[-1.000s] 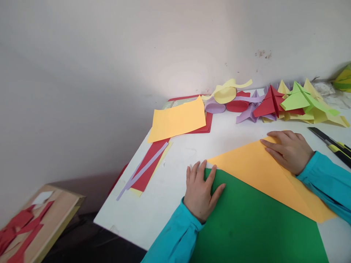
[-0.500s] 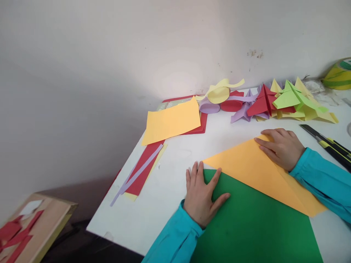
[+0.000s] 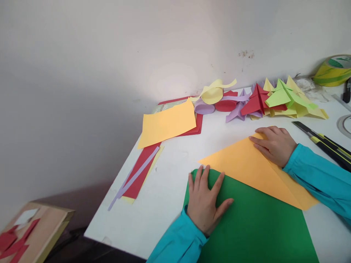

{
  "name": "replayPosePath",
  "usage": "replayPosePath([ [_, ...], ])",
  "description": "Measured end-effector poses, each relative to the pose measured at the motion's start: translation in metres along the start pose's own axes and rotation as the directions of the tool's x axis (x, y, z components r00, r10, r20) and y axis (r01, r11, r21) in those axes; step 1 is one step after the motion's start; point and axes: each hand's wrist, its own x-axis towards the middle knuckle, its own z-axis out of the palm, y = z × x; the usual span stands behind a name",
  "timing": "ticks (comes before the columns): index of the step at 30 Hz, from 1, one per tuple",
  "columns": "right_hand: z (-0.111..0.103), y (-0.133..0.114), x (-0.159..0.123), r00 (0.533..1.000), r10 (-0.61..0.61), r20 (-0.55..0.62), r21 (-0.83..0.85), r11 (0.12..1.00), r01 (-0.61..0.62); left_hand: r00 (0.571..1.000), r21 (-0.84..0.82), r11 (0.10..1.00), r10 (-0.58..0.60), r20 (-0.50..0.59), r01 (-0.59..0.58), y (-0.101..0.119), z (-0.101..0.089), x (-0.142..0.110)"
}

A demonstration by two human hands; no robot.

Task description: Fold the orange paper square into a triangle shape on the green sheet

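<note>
A large orange paper [image 3: 233, 156], folded over diagonally, lies over the upper part of a green sheet [image 3: 255, 226]. My right hand [image 3: 275, 146] has its fingers bent on the orange paper's upper corner, keeping hold of it. Flat on the green sheet rests my left hand [image 3: 207, 202], fingers spread, holding nothing. One of its fingertips touches the lower edge of the orange paper. The green sheet's upper left corner shows just beyond the left fingertips.
Folded paper shapes [image 3: 257, 100] and paper loops [image 3: 212, 95] line the wall. A cut orange piece [image 3: 168, 124] and coloured strips [image 3: 141, 170] lie at left. Two utility knives [image 3: 320, 142] and tape rolls [image 3: 333, 71] are at right. A cardboard box [image 3: 41, 226] stands below left.
My left hand has slid a little to the right over the green sheet, uncovering its corner. My right hand stays on the orange paper. The view has turned slightly right.
</note>
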Motion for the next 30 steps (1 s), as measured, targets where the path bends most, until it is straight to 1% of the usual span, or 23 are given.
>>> replayPosePath([
  [3, 0.0, 0.001, 0.0, 1.0, -0.007, -0.006, -0.014, 1.0, 0.007, 0.997, 0.027, 0.997, -0.078, -0.003, 0.078, -0.009, 0.003, 0.0],
  [6, 0.001, 0.003, 0.0, 0.999, -0.032, -0.012, -0.025, 0.999, 0.032, 0.994, 0.049, 0.993, -0.107, -0.015, 0.108, -0.015, 0.004, 0.001],
  [11, 0.002, 0.011, 0.001, 0.996, -0.09, -0.02, -0.014, 0.996, 0.089, 0.996, 0.066, 0.995, -0.076, -0.049, 0.079, -0.015, 0.002, 0.002],
  [17, 0.002, 0.016, 0.001, 0.991, -0.132, -0.023, 0.009, 0.991, 0.132, 0.997, 0.044, 0.999, -0.005, -0.071, 0.008, -0.009, -0.002, 0.002],
  [21, 0.002, 0.015, 0.001, 0.992, -0.128, -0.023, 0.017, 0.992, 0.128, 0.998, 0.033, 0.999, -0.007, -0.062, 0.009, -0.004, -0.003, 0.001],
  [27, 0.002, 0.013, 0.0, 0.995, -0.096, 0.001, 0.032, 0.995, 0.096, 1.0, 0.052, 0.998, -0.027, -0.006, 0.027, 0.0, -0.006, 0.0],
  [30, 0.002, 0.013, 0.0, 0.996, -0.085, 0.012, 0.035, 0.996, 0.085, 1.0, 0.046, 0.999, -0.024, 0.005, 0.024, 0.002, -0.008, -0.001],
])
